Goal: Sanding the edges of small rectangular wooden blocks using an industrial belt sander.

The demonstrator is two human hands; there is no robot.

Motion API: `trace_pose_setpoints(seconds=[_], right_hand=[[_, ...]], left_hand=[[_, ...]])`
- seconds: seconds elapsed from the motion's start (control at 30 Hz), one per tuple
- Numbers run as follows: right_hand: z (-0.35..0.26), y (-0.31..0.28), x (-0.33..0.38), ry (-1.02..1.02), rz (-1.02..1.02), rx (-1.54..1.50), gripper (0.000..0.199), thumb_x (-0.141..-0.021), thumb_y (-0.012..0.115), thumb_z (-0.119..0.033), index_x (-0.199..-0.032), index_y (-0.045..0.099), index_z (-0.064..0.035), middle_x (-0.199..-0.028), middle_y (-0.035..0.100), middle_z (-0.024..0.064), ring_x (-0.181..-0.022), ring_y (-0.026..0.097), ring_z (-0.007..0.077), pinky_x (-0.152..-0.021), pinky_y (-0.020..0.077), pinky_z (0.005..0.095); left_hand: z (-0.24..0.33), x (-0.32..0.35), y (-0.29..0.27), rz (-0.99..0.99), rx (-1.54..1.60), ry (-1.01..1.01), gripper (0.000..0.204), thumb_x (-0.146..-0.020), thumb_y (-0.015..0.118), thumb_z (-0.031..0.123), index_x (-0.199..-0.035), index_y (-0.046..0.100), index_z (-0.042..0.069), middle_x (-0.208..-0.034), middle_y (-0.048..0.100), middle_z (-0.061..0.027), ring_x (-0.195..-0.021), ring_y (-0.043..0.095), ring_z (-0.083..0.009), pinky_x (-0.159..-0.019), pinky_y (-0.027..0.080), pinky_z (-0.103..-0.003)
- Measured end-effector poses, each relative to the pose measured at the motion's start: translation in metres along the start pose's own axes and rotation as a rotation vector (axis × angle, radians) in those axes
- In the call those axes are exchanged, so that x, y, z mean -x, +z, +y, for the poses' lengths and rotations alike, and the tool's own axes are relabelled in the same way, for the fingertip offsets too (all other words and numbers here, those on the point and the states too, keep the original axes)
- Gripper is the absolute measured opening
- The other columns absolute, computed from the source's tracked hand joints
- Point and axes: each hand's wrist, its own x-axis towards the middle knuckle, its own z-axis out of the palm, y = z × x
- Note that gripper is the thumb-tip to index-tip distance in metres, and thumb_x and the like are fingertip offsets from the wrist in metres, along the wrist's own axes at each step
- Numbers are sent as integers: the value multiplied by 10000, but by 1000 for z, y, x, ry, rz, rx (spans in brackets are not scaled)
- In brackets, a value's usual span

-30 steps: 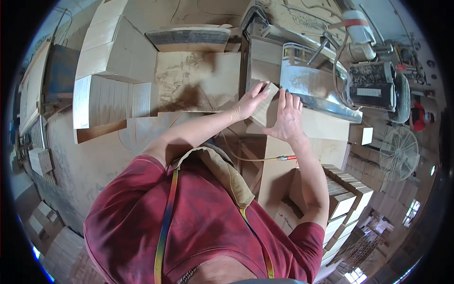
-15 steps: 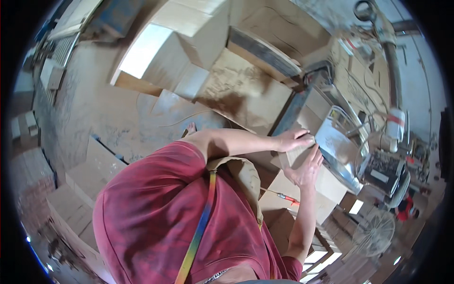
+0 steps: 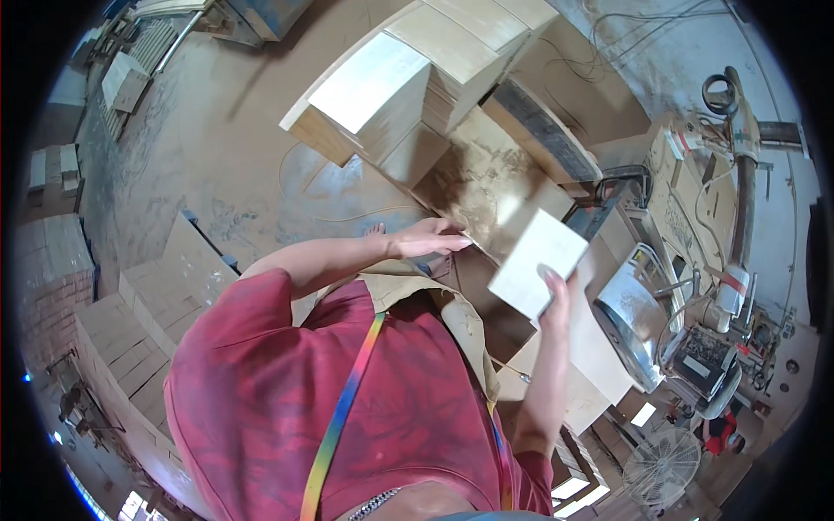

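Note:
My right hand (image 3: pixel 556 297) grips a pale, flat rectangular wooden board (image 3: pixel 536 262) by its near right edge, thumb on the top face. The board is held up in the air, tilted, in front of the machine bench. To its left my left hand (image 3: pixel 432 238) is stretched out in front of my apron (image 3: pixel 452 300), its fingers extended toward the right and apart from the board. I see nothing held in it.
Stacked pale boards (image 3: pixel 373 82) stand beyond my hands, beside a dusty panel (image 3: pixel 473 165). A machine with a shiny metal guard (image 3: pixel 638 291) is at the right, near a wire fan (image 3: pixel 662 464). More stacks (image 3: pixel 130 347) lie left. Another person (image 3: pixel 719 432) is far right.
Both hands were together at the machine's edge. My right hand now holds the board up, away from the machine, and my left hand has moved left, off it. The view has shifted.

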Motion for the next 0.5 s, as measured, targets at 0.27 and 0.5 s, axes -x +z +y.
trace_pose_setpoints(seconds=[0.27,0.5], right_hand=[[79,180,-86,232,-220,-407,604,-951,697,-242,-1471,602,50,-1368,678,256,-1167,682,342,-999,558,419],[101,219,-108,304,-269,-474,594,-965,710,-333,-1441,649,18,-1385,684,205,-1232,645,313,-1061,507,419]], left_hand=[[-48,7,-18,361,693,76,598,-989,854,293,-1419,644,-66,-1164,763,-71,-903,679,-89,-824,537,-171],[-28,-6,-40,532,776,171,498,-982,851,245,-1344,690,-56,-1162,764,-95,-946,684,-106,-843,538,-201]])
